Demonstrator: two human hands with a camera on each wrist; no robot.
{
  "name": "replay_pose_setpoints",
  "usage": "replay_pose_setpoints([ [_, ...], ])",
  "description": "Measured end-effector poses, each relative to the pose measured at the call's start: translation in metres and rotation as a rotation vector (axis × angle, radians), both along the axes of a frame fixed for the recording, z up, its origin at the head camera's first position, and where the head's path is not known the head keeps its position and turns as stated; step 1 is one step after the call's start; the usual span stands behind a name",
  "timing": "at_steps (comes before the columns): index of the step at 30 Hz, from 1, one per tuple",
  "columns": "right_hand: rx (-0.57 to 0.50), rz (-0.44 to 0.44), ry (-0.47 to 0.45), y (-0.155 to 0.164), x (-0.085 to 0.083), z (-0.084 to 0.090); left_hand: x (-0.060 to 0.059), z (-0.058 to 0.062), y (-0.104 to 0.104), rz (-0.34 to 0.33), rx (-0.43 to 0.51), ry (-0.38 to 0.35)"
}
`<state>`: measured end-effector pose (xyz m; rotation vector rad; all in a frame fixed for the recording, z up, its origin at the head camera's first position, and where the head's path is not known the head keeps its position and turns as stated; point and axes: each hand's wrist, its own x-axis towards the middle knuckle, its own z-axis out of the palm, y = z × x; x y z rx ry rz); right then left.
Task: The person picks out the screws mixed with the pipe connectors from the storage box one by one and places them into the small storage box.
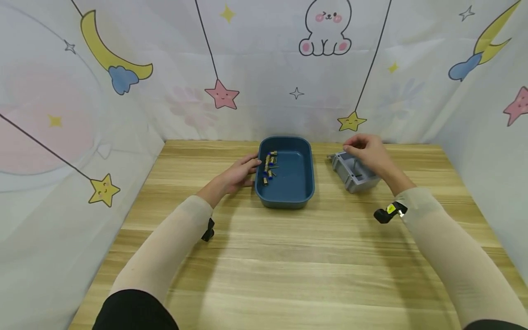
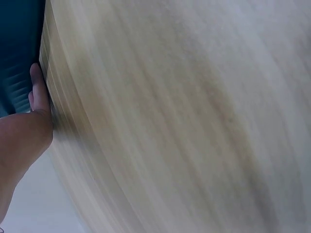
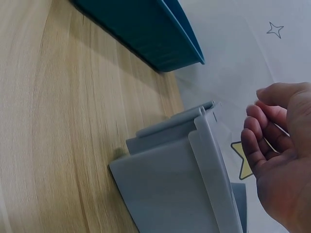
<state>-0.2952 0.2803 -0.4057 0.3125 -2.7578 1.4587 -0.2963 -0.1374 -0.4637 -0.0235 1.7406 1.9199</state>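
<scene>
My left hand [image 1: 239, 174] lies along the left side of a dark blue plastic bin [image 1: 294, 181], its fingers fairly straight and touching the outer wall. In the left wrist view, the hand [image 2: 41, 99] sits at the foot of the wall. Along the bin's left inside lie several small brass fittings [image 1: 267, 160] with blue bands, and thin screws [image 1: 274, 167]. My right hand [image 1: 371, 153] is over a grey plastic box [image 1: 350, 176] with an open top, thumb and forefinger close together. In the right wrist view its fingers [image 3: 255, 124] curl inward; whether the fingertips pinch something small, I cannot tell.
Both containers stand near the back of a wood-grain table [image 1: 264, 256], the bin to the left of the box. Behind the table hangs a white printed cloth [image 1: 264, 55], which also covers the sides.
</scene>
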Motion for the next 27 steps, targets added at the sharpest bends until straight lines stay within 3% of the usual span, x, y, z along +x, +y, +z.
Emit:
replay_pose_setpoints([
  [13,0.018,0.021,-0.009,-0.014,-0.002,0.003,-0.003,-0.002,0.002,0.016,-0.007,-0.007],
  [27,-0.009,0.058,0.000,-0.027,-0.004,-0.008,-0.005,-0.008,0.001,0.020,-0.003,0.001],
])
